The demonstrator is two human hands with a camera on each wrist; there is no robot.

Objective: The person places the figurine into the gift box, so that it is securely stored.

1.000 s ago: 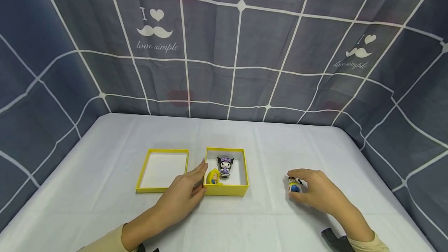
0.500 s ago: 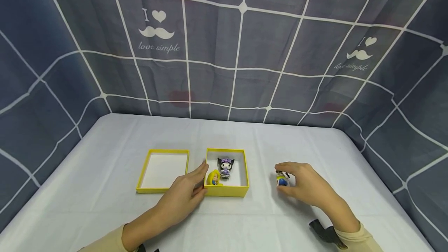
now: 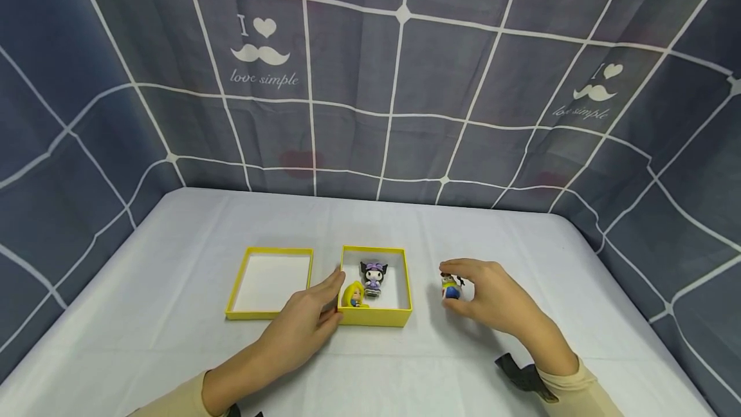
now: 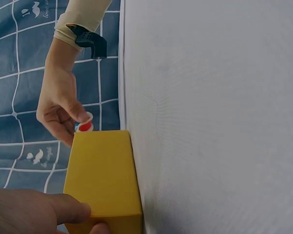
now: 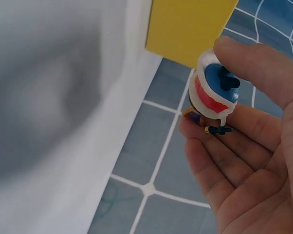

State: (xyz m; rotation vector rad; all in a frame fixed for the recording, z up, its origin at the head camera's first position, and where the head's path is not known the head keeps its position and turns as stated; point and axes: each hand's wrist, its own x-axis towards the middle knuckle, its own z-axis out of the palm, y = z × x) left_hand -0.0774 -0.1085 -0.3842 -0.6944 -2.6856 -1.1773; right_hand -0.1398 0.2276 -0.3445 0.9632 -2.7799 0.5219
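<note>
So, right hand (image 3: 498, 295): thumb and fingers pinch the small figure, palm facing the box from my spot.
Small figure (image 3: 451, 291): right of the yellow box and apart from it, held clear of the cloth; I see blue, yellow and white on it, plus a red band at wrist level.
Left hand (image 3: 298, 324): fingers stretched out, touching the box's left wall, thumb at its near corner.
Yellow box (image 3: 373, 318): white inside, standing between the hands.
Black-eared figure (image 3: 373, 278): inside the box near the middle, dressed in purple.
Yellow-haired figure (image 3: 354, 295): in the box's near left corner.
Shallow yellow tray (image 3: 272, 282): left of the box, apart from it, its white inner face up.
White cloth (image 3: 393, 375): under everything.
Curtain (image 3: 347, 50): dark, white-lined, behind the table.
</note>
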